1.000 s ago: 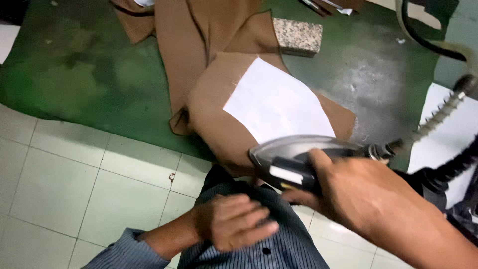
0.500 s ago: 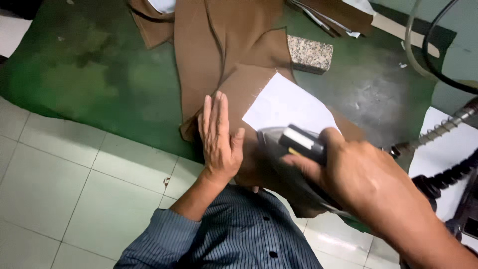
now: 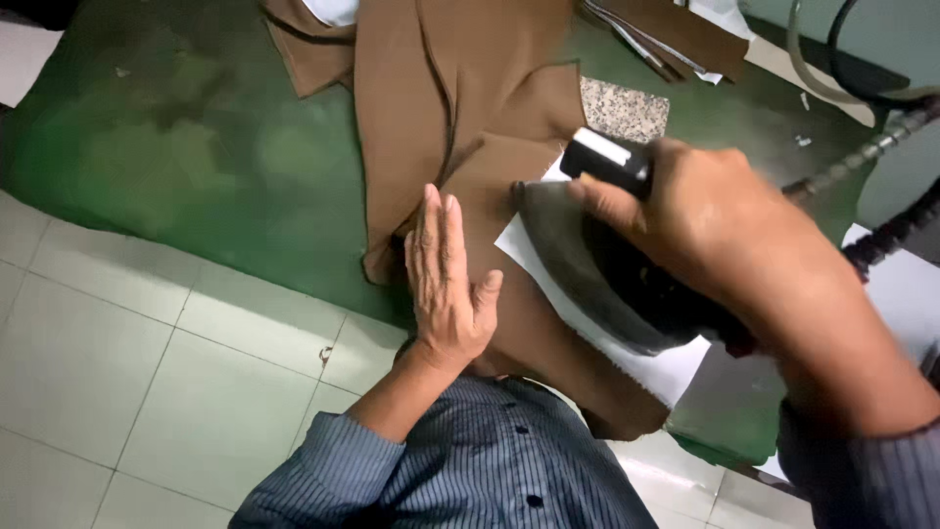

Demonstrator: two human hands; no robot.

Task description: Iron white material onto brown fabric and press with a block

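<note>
From the head camera, the right hand (image 3: pixel 715 211) is closed around the handle of a grey steam iron (image 3: pixel 597 264), whose soleplate rests on a white paper piece (image 3: pixel 656 367) lying over the brown fabric (image 3: pixel 460 108). The left hand (image 3: pixel 446 279) lies open and flat, fingers together, pressing the brown fabric just left of the iron. The fabric spreads from the near edge toward the far side of the green tabletop (image 3: pixel 196 167). A speckled stone block (image 3: pixel 627 110) sits on the tabletop just beyond the iron. Dark hoses (image 3: pixel 881 137) run off to the right.
</note>
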